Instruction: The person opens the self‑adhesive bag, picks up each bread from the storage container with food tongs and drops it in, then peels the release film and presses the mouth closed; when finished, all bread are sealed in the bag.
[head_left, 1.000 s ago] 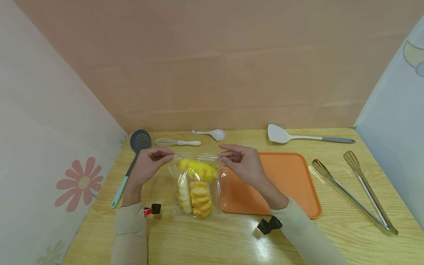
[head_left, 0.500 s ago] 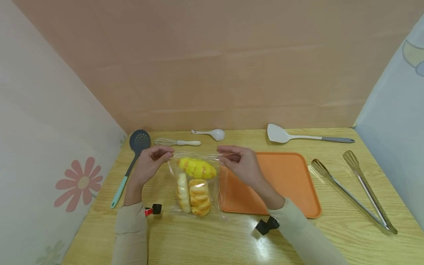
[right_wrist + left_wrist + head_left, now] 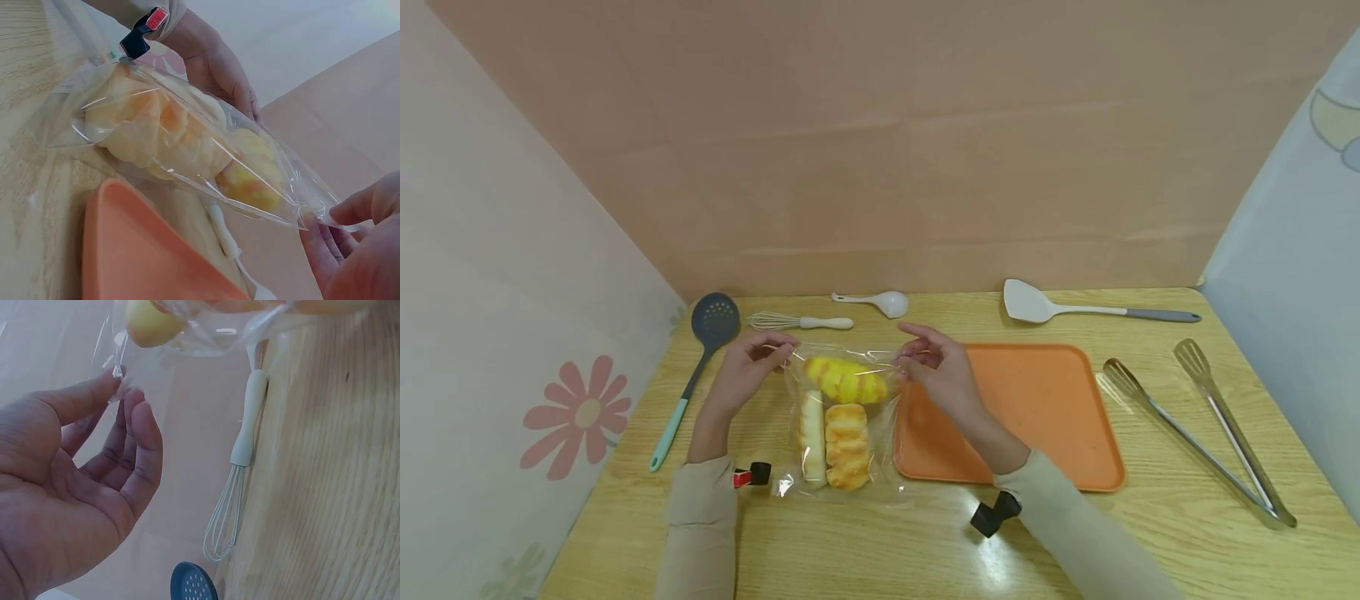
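Note:
A clear plastic bag [image 3: 883, 442] holds several pieces of bread. Across its top lies a yellow, croissant-shaped bread [image 3: 846, 381]; below it are a pale, narrow bread [image 3: 812, 437] and a golden, ridged bread [image 3: 847, 446]. My left hand [image 3: 747, 372] pinches the bag's top left corner between thumb and fingers, which the left wrist view shows closely. At the top right corner, my right hand [image 3: 946, 377] pinches the film, its index finger raised off it. In the right wrist view the bag slants from the table up to the right hand [image 3: 359, 240].
An orange tray [image 3: 1037, 417] lies right of the bag, under the right forearm. Behind are a whisk [image 3: 805, 322], a white ladle [image 3: 880, 302] and a white spatula [image 3: 1037, 307]. A slotted skimmer [image 3: 703, 358] lies left, and metal tongs [image 3: 1217, 442] right.
The right hand has shifted slightly left and its index finger has lifted. The bag lies flatter toward the person, and the breads have settled a little within it.

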The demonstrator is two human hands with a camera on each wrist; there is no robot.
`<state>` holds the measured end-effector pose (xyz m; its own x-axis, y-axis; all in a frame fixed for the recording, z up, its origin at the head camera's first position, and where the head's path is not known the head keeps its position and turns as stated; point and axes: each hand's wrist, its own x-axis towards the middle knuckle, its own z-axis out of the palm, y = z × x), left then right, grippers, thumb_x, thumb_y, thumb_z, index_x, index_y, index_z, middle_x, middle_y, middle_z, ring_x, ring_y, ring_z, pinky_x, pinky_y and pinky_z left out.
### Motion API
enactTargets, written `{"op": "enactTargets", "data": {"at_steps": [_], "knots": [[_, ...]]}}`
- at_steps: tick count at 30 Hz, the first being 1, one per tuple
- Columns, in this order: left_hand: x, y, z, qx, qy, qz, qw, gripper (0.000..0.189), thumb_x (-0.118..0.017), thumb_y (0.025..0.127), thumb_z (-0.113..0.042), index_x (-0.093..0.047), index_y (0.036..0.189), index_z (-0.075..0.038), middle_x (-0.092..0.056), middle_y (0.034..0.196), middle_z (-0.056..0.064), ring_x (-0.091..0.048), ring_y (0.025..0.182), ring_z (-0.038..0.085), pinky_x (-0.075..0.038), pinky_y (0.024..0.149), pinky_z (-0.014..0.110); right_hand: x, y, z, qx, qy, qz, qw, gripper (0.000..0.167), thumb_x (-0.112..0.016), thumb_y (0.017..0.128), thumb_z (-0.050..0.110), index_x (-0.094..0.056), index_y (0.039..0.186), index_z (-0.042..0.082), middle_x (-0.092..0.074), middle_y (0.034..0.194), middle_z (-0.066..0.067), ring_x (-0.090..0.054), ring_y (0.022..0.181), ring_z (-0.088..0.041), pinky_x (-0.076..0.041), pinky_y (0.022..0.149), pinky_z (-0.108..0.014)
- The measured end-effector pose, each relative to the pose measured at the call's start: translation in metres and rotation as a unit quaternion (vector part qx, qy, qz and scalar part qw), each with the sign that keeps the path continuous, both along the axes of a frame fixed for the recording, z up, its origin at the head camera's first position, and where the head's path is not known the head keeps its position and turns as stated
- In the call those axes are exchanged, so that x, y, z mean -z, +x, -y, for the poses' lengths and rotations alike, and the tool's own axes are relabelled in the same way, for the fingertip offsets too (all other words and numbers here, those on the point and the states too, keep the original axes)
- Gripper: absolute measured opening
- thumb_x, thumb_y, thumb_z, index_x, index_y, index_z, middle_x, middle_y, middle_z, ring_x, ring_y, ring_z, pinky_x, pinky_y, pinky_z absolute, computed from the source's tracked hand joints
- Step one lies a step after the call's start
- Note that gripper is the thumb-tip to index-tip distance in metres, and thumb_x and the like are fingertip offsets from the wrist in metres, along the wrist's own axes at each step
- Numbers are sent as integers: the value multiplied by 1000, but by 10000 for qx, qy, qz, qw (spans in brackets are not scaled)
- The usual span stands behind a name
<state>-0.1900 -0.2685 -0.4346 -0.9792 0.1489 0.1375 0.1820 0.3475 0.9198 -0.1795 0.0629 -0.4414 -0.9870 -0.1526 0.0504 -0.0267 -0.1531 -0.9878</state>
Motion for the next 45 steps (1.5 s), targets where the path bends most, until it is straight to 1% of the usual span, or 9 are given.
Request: {"op": "enactTargets", "data": {"at_steps": [4, 9, 12, 16, 21, 25, 29, 35, 45], "knots": [[4, -1, 1, -39, 92, 290, 9995, 24, -67, 112, -4, -74, 128, 11, -70, 118, 30, -70, 88, 13, -66, 85, 33, 6, -3, 3, 10, -1, 200, 9998, 61, -69, 102, -13, -54, 160, -1, -70, 109, -16, -71, 86, -10, -64, 80, -23], [7, -4, 2, -46, 223, 639, 9977, 34, -61, 115, -6, -66, 143, 13, -69, 127, 29, -69, 93, 11, -64, 89, 28, 12, -7, 3, -65, 96, 419, 9991, 69, -67, 106, -5, -40, 169, 1, -70, 112, -11, -70, 94, -9, -62, 89, -23], [9, -5, 3, -50, 371, 841, 9958, 40, -58, 116, -5, -56, 151, 14, -71, 121, 20, -70, 94, 10, -64, 92, 28, 15, -10, 3, -134, 142, 529, 9984, 71, -66, 107, -2, -35, 171, 0, -71, 115, -11, -70, 96, -9, -60, 92, -23], [10, -6, 4, -127, 608, 1098, 9920, 47, -56, 117, -6, -46, 158, 14, -73, 115, 4, -70, 95, 6, -63, 96, 32, 17, -13, 1, -241, 162, 579, 9979, 74, -64, 109, 1, -29, 174, 1, -73, 129, -23, -72, 97, -11, -58, 92, -21], [12, -7, 8, -210, 813, 1237, 9888, 50, -54, 118, -9, -40, 161, 12, -76, 121, 0, -71, 101, 4, -61, 100, 31, 20, -14, -1, -454, -19, 657, 9968, 76, -60, 110, 1, -22, 176, 3, -64, 147, -32, -73, 112, -18, -60, 100, -28], [14, -6, 10, -179, 927, 1238, 9878, 52, -53, 119, -12, -38, 163, 10, -76, 132, 5, -73, 108, 4, -59, 104, 32, 22, -16, -2, -561, -61, 834, 9949, 76, -58, 112, 4, -18, 177, 6, -59, 154, -32, -68, 127, -32, -56, 112, -40], [17, -5, 12, -25, 916, 1218, 9883, 54, -51, 120, -15, -35, 166, 8, -69, 148, 21, -73, 117, 7, -57, 110, 34, 25, -19, -3, -601, -85, 1059, 9925, 76, -58, 115, 11, -16, 178, 8, -54, 158, -31, -62, 135, -41, -48, 121, -47], [20, -7, 15, 109, 768, 1258, 9890, 55, -48, 121, -17, -32, 168, 7, -54, 159, 34, -71, 129, 18, -54, 115, 39, 28, -18, -5, -836, -141, 1076, 9906, 77, -54, 117, 22, -11, 179, 8, -39, 171, -30, -47, 153, -46, -34, 132, -54], [23, -8, 14, 423, 631, 1340, 9881, 57, -44, 122, -16, -27, 170, 8, -46, 164, 38, -66, 138, 34, -55, 115, 36, 28, -20, -9, -808, -158, 1054, 9910, 68, -43, 121, 20, -10, 178, 5, -31, 174, -34, -33, 163, -45, -28, 135, -55]]}}
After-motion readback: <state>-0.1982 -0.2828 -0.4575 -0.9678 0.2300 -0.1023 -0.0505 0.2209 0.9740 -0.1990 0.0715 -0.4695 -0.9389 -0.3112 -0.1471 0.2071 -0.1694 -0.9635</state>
